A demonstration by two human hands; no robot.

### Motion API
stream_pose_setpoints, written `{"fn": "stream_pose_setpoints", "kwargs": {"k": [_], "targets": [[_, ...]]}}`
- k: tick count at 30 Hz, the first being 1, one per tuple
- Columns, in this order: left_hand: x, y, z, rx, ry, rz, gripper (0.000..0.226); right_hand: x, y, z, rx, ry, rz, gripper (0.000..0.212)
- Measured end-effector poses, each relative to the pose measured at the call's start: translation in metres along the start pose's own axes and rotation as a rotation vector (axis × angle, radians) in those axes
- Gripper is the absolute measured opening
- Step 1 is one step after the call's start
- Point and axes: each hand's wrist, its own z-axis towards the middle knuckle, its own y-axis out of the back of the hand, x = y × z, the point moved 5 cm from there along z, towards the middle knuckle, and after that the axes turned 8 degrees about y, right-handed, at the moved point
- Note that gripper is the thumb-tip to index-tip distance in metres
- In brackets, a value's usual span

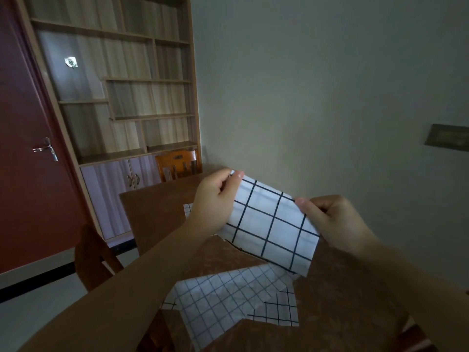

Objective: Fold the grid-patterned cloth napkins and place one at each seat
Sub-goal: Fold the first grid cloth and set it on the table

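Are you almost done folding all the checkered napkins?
Not yet. Left hand and right hand hold one folded white large-grid cloth napkin above the brown table. Unfolded fine-grid white napkins lie below. Another napkin corner peeks out by the far orange wooden chair.

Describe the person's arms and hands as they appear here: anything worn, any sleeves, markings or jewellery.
Both forearms are bare all the way to the frame edge, with no sleeves in view. The left hand and right hand wear no gloves, and no rings, watch, bracelet or markings show. The fingernails look short and unpainted.
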Motion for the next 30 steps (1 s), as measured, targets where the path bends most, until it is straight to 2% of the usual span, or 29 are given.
{"fn": "stream_pose_setpoints", "kwargs": {"k": [2, 5, 7, 9, 11, 13, 15, 17, 18, 21, 24, 30], "targets": [[0.002, 0.004, -0.002, -0.043, 0.018, 0.006, 0.043, -0.001, 0.001, 0.000, -0.005, -0.076, 0.135, 0.056], [0.015, 0.012, -0.003, -0.113, 0.086, -0.020, 0.043, -0.001, -0.004, 0.000, 0.029, -0.183, 0.378, 0.035], [0.022, 0.016, -0.004, -0.112, 0.109, -0.012, 0.043, -0.004, -0.008, 0.002, 0.001, -0.222, 0.439, 0.028], [0.024, 0.013, -0.007, -0.027, 0.120, -0.016, 0.042, -0.007, -0.007, 0.006, -0.090, -0.207, 0.309, 0.029], [0.024, 0.008, -0.010, 0.170, 0.225, -0.089, 0.037, -0.004, 0.000, 0.012, -0.177, -0.151, 0.178, 0.034], [0.022, 0.006, -0.016, 0.434, 0.411, -0.105, 0.026, 0.006, 0.004, 0.017, -0.159, -0.052, 0.110, 0.037], [0.017, 0.002, -0.023, 0.626, 0.474, 0.061, 0.029, 0.014, 0.001, 0.021, -0.064, 0.049, 0.049, 0.036], [0.009, -0.008, -0.022, 0.647, 0.385, 0.215, 0.046, 0.021, -0.006, 0.025, 0.003, 0.113, -0.017, 0.035], [0.004, -0.016, -0.022, 0.634, 0.304, 0.216, 0.051, 0.025, -0.009, 0.026, 0.017, 0.132, -0.053, 0.036], [-0.006, -0.030, -0.023, 0.566, 0.173, 0.101, 0.046, 0.031, -0.011, 0.025, 0.021, 0.149, -0.124, 0.046], [-0.002, -0.027, -0.020, 0.549, 0.187, 0.059, 0.043, 0.028, -0.004, 0.021, -0.031, 0.141, -0.172, 0.055], [0.009, -0.034, -0.029, 0.698, 0.346, 0.088, 0.039, 0.029, 0.002, 0.021, -0.017, 0.219, -0.207, 0.057]]}}
